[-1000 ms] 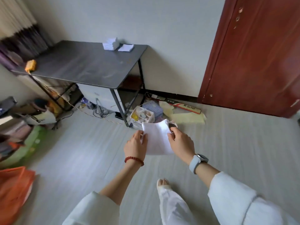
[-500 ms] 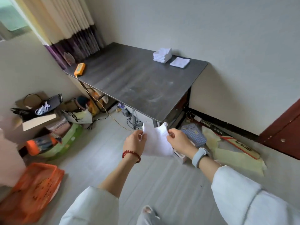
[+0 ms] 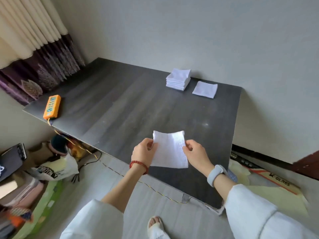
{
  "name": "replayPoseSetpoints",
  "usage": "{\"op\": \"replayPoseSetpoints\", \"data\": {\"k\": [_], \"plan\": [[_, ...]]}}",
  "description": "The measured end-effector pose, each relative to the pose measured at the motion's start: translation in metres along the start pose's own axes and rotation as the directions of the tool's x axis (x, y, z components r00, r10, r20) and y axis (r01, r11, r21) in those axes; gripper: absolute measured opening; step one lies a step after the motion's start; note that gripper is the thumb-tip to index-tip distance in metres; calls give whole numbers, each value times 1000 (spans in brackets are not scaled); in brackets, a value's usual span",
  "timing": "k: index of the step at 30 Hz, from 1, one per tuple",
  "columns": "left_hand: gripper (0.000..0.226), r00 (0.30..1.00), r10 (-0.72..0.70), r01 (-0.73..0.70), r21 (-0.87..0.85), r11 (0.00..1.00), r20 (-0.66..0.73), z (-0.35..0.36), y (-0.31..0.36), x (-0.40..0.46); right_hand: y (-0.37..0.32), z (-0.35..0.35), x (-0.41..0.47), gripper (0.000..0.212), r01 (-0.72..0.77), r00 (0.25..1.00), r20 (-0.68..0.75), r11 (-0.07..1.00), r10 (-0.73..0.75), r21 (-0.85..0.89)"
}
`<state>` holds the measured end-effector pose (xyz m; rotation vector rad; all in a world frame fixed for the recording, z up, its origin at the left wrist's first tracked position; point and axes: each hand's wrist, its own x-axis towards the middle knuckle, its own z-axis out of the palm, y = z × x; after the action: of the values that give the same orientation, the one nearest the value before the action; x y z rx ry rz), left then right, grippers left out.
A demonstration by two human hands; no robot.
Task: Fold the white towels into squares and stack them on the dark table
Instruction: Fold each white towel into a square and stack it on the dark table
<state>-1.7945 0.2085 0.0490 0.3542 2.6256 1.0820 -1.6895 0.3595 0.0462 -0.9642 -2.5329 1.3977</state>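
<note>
I've got a white towel (image 3: 170, 150) pinched btwn my left hand (image 3: 144, 152) & right hand (image 3: 196, 155), held over the dark table (image 3: 131, 107) near its front edge. Folded stack (image 3: 178, 79) & single folded towel (image 3: 205, 89) sit at the far side.

Orange power strip (image 3: 51, 106) at table's left edge, cord (image 3: 120, 173) trailing to floor. Curtain (image 3: 34, 49) cream over purple, far left. Bags, clutter (image 3: 31, 169) on floor, left. Flat box (image 3: 269, 176) beside baseboard, right.
</note>
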Motion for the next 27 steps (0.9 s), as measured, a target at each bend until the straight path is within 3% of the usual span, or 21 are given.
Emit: {"op": "replayPoseSetpoints", "data": {"k": [6,11,27], "plan": [[17,953,-11,46,-111,993,304,7,12,109,-18,3,76,8,-176,981,-80,984,176,0],[22,898,54,3,-128,992,437,36,50,175,-17,-16,129,9,-261,947,-180,964,264,45],[29,885,239,-228,-76,971,400,178,227,378,36,-142,370,18,-209,835,-469,955,287,212]]}}
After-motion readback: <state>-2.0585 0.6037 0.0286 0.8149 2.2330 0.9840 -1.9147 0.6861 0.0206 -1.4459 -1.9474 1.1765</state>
